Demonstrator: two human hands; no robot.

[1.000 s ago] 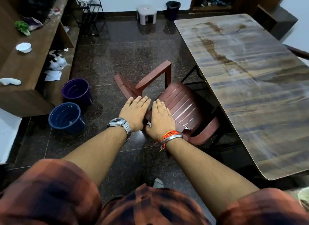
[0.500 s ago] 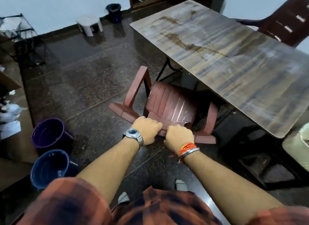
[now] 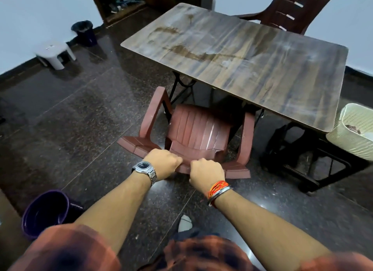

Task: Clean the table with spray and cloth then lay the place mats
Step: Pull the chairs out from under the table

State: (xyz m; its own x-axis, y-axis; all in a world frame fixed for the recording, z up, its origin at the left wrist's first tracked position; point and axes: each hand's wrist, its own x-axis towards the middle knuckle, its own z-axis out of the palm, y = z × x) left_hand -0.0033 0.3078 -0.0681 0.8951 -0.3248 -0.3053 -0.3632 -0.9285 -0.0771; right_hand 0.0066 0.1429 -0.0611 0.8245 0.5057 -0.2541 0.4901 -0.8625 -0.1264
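Table cleaning has not begun as far as I can see: the wooden surface (image 3: 242, 55) ahead of me is bare, streaked with a brown stain and pale smears. My fingers (image 3: 177, 160) are curled tight around the top edge of the backrest of a red-brown plastic chair (image 3: 198, 127); the left hand (image 3: 163, 163) and right hand (image 3: 205, 172) grip it side by side, close together, knuckles up. A watch (image 3: 144, 170) sits on my left wrist, orange threads and a bangle (image 3: 219, 190) on my right. The chair faces the surface, its seat front tucked just under the near edge. A second chair (image 3: 288, 10) stands at the far side. A pale basket (image 3: 353, 129) is just beside the right end of the surface. On the dark floor (image 3: 80, 119) I see a purple bucket (image 3: 48, 212) near left, a white stool (image 3: 54, 54) and a dark bin (image 3: 83, 32) by the wall.
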